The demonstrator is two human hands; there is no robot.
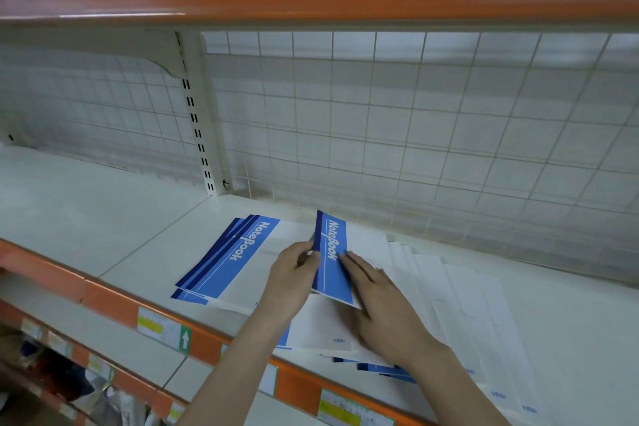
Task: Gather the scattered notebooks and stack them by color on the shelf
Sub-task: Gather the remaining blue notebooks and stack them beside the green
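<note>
Two bare forearms enter from near edge, no sleeves visible up to frame border. Left hand (294, 273) and right hand (377, 301) both ungloved. No rings, watch or wristband showing. Pale short nail visible on left thumb. Nothing else of person in view.

Our forearms hide part of the white shelf's (103, 218) front edge; below it, the lower shelf's goods (69, 380) blur beyond telling.
</note>
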